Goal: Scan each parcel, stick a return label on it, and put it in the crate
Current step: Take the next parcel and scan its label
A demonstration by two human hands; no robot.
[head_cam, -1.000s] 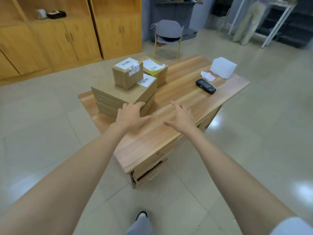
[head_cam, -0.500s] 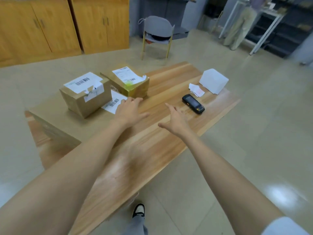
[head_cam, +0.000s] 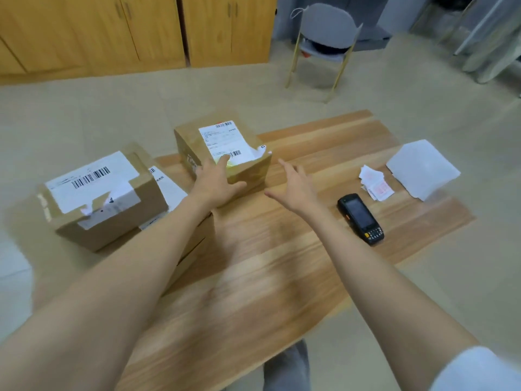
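Note:
Three cardboard parcels stand on the wooden table (head_cam: 267,266). The far parcel (head_cam: 248,170) carries a white shipping label and a yellow sticker. My left hand (head_cam: 215,182) lies flat on its near top edge, fingers straight. My right hand (head_cam: 296,187) hovers open just right of that parcel, not touching it. A second labelled parcel (head_cam: 112,210) sits at the left on a wide flat parcel (head_cam: 194,235), mostly hidden by my left arm. The black handheld scanner (head_cam: 362,218) lies to the right of my right wrist. No crate is in view.
A small pile of return labels (head_cam: 376,186) and a stack of white sheets (head_cam: 423,169) lie at the table's far right. A grey chair (head_cam: 324,43) stands beyond the table, with wooden cabinets (head_cam: 141,29) along the back wall. My shoe and trouser leg (head_cam: 287,368) show below the near edge.
I have stepped closer to the table. My left hand moved forward from the flat parcel onto the far parcel's top. My right hand also reached forward, to that parcel's right side.

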